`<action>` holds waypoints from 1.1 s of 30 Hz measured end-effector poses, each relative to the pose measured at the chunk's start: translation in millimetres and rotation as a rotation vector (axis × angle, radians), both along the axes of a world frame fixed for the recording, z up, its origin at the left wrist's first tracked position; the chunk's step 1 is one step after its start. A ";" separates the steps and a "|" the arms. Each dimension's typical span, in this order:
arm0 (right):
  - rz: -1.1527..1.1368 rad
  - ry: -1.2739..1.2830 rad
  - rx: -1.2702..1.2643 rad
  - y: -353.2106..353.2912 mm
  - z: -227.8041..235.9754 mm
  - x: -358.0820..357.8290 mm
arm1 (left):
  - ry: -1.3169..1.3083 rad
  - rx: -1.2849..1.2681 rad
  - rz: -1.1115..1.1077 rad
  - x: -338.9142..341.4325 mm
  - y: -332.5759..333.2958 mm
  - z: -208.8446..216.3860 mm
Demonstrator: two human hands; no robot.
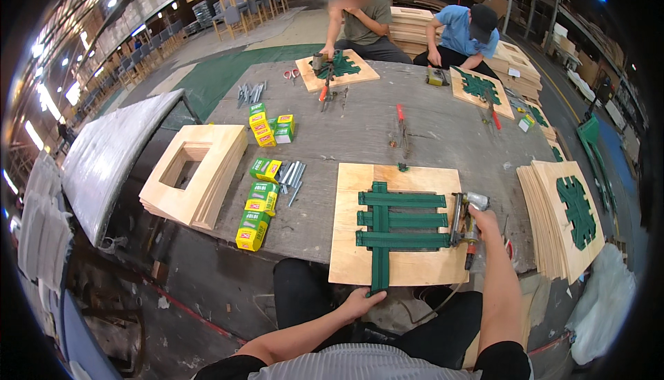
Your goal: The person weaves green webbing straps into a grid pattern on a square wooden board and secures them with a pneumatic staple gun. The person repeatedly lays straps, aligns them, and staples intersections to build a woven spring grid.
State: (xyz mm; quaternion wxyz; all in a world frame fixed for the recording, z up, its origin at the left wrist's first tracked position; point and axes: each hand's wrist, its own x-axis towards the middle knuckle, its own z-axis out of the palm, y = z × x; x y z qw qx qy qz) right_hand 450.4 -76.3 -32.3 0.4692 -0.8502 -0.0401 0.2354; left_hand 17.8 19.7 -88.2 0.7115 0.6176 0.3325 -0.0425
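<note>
Left hand pinches the lower end of the long green strap between thumb and fingers, at the near edge of a plywood board. Right hand is closed around the grip of a staple gun, positioned just beside the right ends of three green cross straps. The long strap runs from the far part of the board toward the person and crosses the three straps near their left ends. The board lies flat on the grey worktop, its near edge overhanging. Left of the board stand green and yellow boxes, with metal strips beside them. A stack of wooden frames is at the left edge; a stack of boards, the top one bearing green straps, is at the right. Beyond the board lies a red-handled tool. Two co-workers sit across the worktop.
</note>
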 end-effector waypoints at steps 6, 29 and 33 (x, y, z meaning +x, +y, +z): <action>0.150 -0.342 -0.162 -42.5 27.2 -34.9 | -0.032 -0.149 -0.147 -6.9 -7.3 27.7; 0.212 0.641 0.463 37.1 -1.0 -327.3 | -0.183 1.524 -0.394 -1.2 42.6 59.6; 0.160 0.535 0.370 19.2 -16.9 -342.1 | -0.187 1.495 -0.515 14.6 44.2 53.0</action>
